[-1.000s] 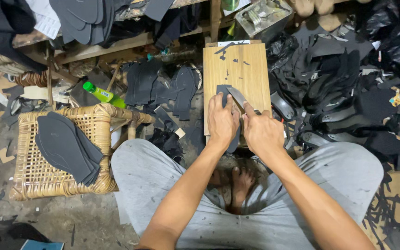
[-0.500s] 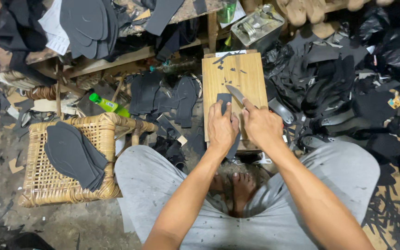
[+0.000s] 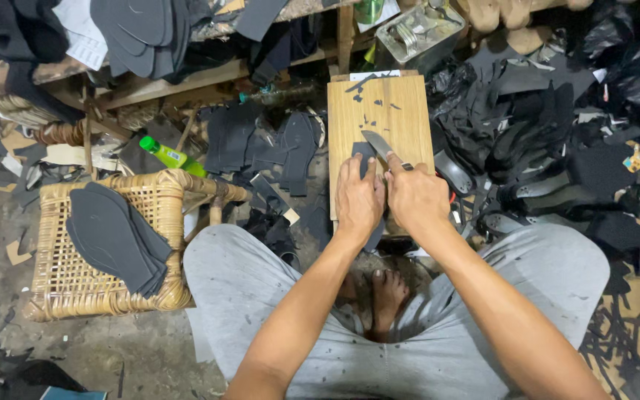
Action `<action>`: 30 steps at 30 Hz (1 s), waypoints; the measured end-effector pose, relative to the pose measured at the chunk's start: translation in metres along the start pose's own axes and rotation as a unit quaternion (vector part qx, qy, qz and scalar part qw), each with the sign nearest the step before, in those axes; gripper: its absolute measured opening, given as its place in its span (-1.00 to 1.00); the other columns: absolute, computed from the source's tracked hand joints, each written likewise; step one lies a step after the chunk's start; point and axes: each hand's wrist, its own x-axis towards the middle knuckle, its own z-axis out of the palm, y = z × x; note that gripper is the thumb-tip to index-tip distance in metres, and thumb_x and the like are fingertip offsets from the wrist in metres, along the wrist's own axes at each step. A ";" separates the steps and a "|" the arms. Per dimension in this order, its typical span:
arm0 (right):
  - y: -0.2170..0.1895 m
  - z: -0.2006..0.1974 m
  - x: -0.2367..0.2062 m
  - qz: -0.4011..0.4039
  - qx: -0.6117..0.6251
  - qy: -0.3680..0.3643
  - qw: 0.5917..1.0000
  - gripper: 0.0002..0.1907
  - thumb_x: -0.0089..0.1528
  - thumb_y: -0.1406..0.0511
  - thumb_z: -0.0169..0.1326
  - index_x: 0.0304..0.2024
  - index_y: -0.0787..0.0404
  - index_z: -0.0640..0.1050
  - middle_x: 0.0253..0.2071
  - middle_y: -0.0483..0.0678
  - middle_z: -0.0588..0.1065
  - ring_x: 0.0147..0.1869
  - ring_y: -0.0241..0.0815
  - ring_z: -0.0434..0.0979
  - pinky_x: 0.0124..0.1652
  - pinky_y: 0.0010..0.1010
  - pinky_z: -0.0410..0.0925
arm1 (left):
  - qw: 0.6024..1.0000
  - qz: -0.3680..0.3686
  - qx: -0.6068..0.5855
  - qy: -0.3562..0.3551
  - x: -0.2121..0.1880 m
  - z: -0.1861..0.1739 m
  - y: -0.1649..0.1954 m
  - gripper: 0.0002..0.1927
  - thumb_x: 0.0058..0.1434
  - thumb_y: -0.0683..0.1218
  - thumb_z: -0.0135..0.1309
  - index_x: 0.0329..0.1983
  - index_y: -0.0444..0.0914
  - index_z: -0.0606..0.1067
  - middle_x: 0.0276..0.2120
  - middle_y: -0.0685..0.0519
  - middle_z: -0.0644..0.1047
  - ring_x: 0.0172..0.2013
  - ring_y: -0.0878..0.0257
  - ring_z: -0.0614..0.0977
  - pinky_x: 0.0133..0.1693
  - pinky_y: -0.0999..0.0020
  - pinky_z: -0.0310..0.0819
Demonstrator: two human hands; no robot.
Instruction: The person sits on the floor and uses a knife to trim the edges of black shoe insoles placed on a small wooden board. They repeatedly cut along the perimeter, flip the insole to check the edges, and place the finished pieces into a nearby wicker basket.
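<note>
Sole piece [image 3: 365,157], a dark flat cut of sheet stuff, lies on the wooden board [image 3: 379,111] that leans up in front of the seated person, and most of it is hidden under the left hand [image 3: 358,198], which presses it flat with fingers spread and curled down over it. The right hand [image 3: 416,198] is closed round the handle of a knife [image 3: 378,147], whose blade points up and to the left, its tip resting on the upper edge of the piece just above the left fingertips. By the look of it this is the trimming step: the blade set at the rim of the piece, the other hand pinning it. The next stroke calls for a firm hold-down so the piece does not slide on the tilted board, and for keeping the left fingers clear of the edge, since blade and fingertips lie very near each other. Small dark offcuts dot the board's upper half. To the left stands a wicker stool [image 3: 53,281] bearing a stack of dark soles [image 3: 116,237], with a green bottle [image 3: 172,157] behind it; heaps of black scraps [image 3: 527,126] lie to the right, beyond the grey-trousered knees.
</note>
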 end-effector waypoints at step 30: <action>0.008 -0.025 -0.014 0.026 0.026 -0.038 0.999 -0.60 0.35 0.09 -0.02 0.23 -0.16 0.53 -0.30 0.26 0.56 -0.30 0.26 0.63 -0.27 0.01 0.47 | 1.000 -0.013 -0.006 -0.014 0.000 0.003 -0.002 -0.52 0.11 -0.18 0.11 0.11 -0.46 0.55 0.16 -0.30 0.46 0.21 -0.20 0.44 0.24 0.04 0.34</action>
